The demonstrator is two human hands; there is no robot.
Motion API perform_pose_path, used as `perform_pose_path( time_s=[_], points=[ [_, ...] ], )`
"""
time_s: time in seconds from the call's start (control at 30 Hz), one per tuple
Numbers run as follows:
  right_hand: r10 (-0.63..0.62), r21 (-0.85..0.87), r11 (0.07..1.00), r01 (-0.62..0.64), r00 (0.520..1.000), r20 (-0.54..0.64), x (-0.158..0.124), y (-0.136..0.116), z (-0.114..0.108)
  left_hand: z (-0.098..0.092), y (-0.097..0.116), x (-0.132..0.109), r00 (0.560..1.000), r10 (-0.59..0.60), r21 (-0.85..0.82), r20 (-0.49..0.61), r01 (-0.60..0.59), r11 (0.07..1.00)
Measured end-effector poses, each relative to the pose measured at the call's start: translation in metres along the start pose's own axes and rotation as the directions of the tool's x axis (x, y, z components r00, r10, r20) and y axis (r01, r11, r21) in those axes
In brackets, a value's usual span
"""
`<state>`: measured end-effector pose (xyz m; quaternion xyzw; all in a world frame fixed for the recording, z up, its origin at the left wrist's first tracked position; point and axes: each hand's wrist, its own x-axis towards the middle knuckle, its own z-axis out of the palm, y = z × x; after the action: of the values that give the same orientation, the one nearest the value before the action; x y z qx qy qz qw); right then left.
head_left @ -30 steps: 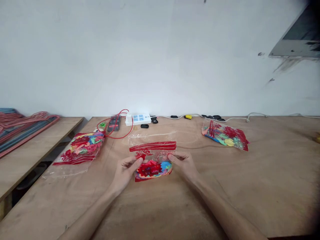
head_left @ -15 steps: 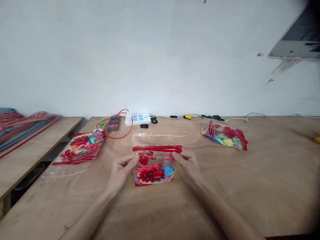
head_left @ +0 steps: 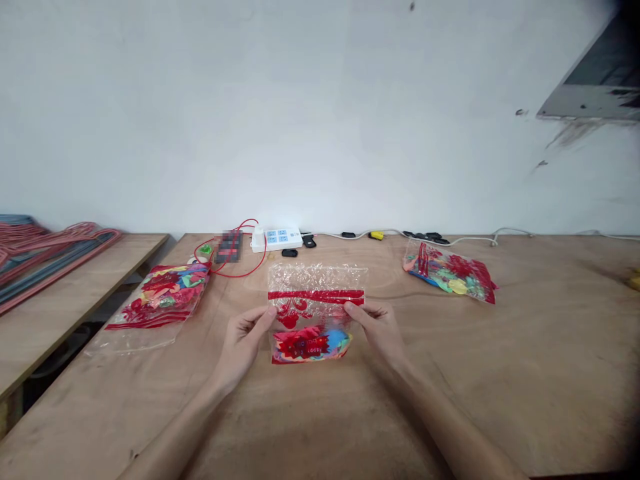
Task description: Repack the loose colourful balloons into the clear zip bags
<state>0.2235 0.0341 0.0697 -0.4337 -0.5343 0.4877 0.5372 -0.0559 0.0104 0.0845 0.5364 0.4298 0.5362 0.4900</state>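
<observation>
Between my hands is a clear plastic bag (head_left: 313, 317) with red print, colourful balloons showing in its lower part. My left hand (head_left: 246, 337) pinches its left edge between thumb and fingers. On the opposite edge, my right hand (head_left: 377, 327) grips the bag the same way, thumb on top. The bag's upper end is crinkled and points toward the wall. A similar balloon bag (head_left: 167, 293) lies to the left, its clear end toward me. Another balloon bag (head_left: 450, 272) rests at the right, farther back.
A white power strip (head_left: 277, 238) with a red cable (head_left: 243, 275) sits near the wall, beside small black objects (head_left: 290, 253) and a yellow item (head_left: 376, 235). On a separate left table (head_left: 95, 280) lie red and grey hangers (head_left: 60, 257); a gap divides the tables.
The bag's clear upper end has crinkled more, and its lower edge has risen slightly. Both hands keep their hold in nearly the same place.
</observation>
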Motion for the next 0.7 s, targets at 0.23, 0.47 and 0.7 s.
perform_pose_path(
  time_s=[0.23,0.47,0.7],
  points=[
    [-0.006,-0.043,0.999,0.005,1.0,-0.021,0.008,-0.01,-0.009,-0.001,0.009,0.006,0.995,0.068,0.17,-0.071,-0.056,0.984],
    [-0.057,-0.139,0.989,0.046,0.995,-0.08,0.034,-0.034,-0.022,0.0,0.025,0.03,0.988,0.155,0.229,0.001,-0.151,0.962],
    [-0.287,-0.348,0.831,0.435,0.87,0.401,-0.039,-0.019,-0.045,-0.029,-0.001,-0.03,0.951,0.119,0.404,0.286,-0.232,0.885]
  ],
)
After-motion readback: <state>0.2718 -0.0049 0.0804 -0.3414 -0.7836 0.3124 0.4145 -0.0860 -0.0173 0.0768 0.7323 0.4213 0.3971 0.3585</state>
